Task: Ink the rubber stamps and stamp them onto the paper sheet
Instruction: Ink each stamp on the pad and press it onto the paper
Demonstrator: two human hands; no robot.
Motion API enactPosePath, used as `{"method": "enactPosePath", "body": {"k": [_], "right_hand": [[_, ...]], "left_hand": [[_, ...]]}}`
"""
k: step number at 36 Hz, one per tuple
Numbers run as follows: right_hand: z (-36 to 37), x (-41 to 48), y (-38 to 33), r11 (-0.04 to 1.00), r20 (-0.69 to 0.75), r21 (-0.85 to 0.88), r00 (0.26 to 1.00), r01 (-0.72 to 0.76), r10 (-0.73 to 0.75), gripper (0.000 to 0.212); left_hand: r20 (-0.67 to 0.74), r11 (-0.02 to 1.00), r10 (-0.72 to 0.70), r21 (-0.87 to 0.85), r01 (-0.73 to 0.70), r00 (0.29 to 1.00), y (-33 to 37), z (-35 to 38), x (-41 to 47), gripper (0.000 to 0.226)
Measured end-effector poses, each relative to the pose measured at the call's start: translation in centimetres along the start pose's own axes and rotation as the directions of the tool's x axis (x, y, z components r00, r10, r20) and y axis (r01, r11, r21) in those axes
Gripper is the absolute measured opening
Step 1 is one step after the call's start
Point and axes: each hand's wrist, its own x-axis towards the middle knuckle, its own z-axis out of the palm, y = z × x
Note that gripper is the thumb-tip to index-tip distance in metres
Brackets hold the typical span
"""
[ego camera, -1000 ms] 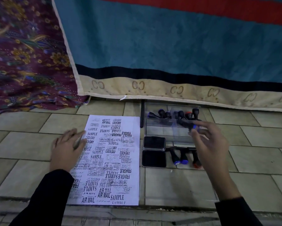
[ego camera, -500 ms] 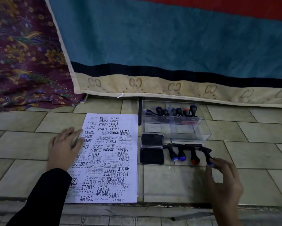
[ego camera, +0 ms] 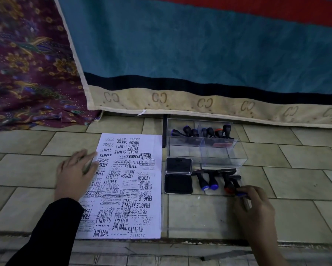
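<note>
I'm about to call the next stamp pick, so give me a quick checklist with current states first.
1. Paper held flat: ok, left hand presses its left edge.
2. Ink pad open: ok, lid is folded back behind it.
3. Right hand free: not ok, its fingertips are at the blue cap of the rightmost floor stamp; whether they grip it, cannot tell.
4. Stamps left in the box: ok, several stand at the back.
5. Room on the paper: not ok, prints cover nearly all of it.
6. Pad wet enough: cannot tell.
</note>
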Motion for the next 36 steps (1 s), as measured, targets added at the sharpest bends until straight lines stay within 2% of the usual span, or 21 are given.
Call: {"method": "enactPosePath", "body": {"k": [3, 6, 9, 15, 18, 23, 26, 30, 36], "right_hand": [[-0.4, 0.6, -0.6, 1.0, -0.043, 0.003, 0.999, -0.022, 0.022, 0.028], [-1.0, 2.6, -2.2, 0.996, -0.095, 0.082, 0.995, 0.024, -0.016, 0.022], [-1.1, 5.9, -4.3, 0.989, -0.075, 0.132, 0.996, 0.066, -0.056, 0.015], [2.0, 13.5, -9.2, 0.979, 0.173, 0.161, 0.973, 0.128, -0.155, 0.013], [5.4, 16.4, -11.3, 0.977, 0.33, 0.14, 0.923, 0.161, -0.2, 0.016], [10.4, 19.3, -13.1, 0.977, 0.494, 0.031, 0.847, 0.21, -0.198, 0.014], [11.8, 19.7, -13.7, 0.978, 0.549, -0.018, 0.819, 0.207, -0.164, 0.007], [12.6, 19.5, -14.1, 0.976, 0.583, -0.091, 0.805, 0.2, -0.111, 0.013], [13.1, 19.2, -14.3, 0.953, 0.566, -0.189, 0.82, 0.237, -0.091, 0.012]], "left_hand": [[-0.005, 1.0, 0.002, -0.001, -0.002, 1.0, 0.1, 0.0, 0.0, 0.058], [-0.003, 1.0, 0.001, -0.002, -0.001, 1.0, 0.1, 0.0, -0.1, 0.056], [0.004, 1.0, 0.004, 0.004, -0.004, 1.0, 0.0, 0.0, -0.1, 0.057], [0.013, 1.0, -0.001, -0.007, 0.001, 1.0, 0.0, 0.0, -0.1, 0.057], [0.02, 1.0, -0.006, -0.014, 0.006, 1.0, -0.1, -0.1, -0.1, 0.057], [0.012, 1.0, -0.007, -0.009, 0.008, 1.0, 0.0, -0.1, -0.1, 0.056], [0.01, 1.0, -0.005, -0.004, 0.005, 1.0, -0.1, 0.0, 0.1, 0.057], [0.019, 1.0, -0.005, -0.007, 0.005, 1.0, -0.2, 0.0, 0.1, 0.057], [0.017, 1.0, 0.0, -0.004, 0.001, 1.0, -0.2, 0.0, 0.1, 0.056]]}}
